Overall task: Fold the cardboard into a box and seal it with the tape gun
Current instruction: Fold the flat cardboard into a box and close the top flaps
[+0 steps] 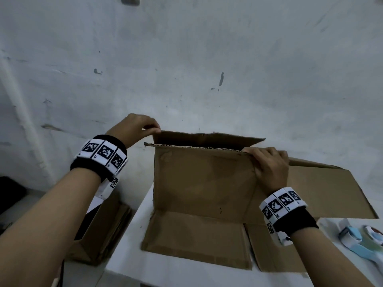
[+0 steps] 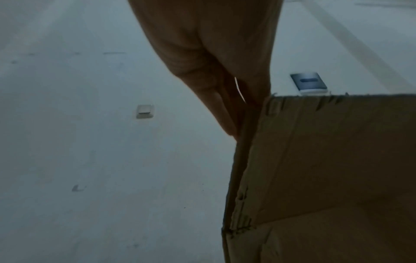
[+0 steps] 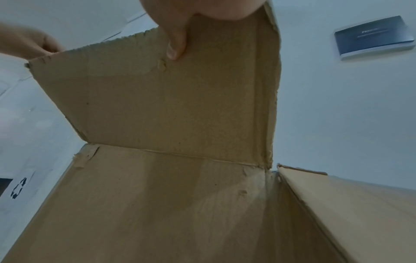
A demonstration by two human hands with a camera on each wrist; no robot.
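Brown corrugated cardboard (image 1: 204, 179) stands part-opened on the white table (image 1: 172, 272), near panel upright, bottom flaps splayed flat toward the camera. Another panel (image 1: 323, 191) of it angles out flat to the right of the upright one.

Left hand (image 1: 134, 127) is at the cardboard's top left corner, fingers curled and pinching the far panel's edge. Left wrist view: fingers (image 2: 216, 99) together and running down along the corner fold of the cardboard (image 2: 326, 160).

Right hand (image 1: 269, 164) is on the top right of the near panel, fingers hooked over the edge, thumb on the near face. Right wrist view: thumb (image 3: 178, 41) pressed flat against the cardboard (image 3: 168, 106), so it's clamped on the panel.

Tape gun (image 1: 360, 243), light blue and white, lies on the table just right of the cardboard, beside the right wrist, untouched.

Flat cardboard stack (image 1: 103, 230) sits lower down, left of the table. White scuffed wall (image 1: 186, 59) behind the cardboard.
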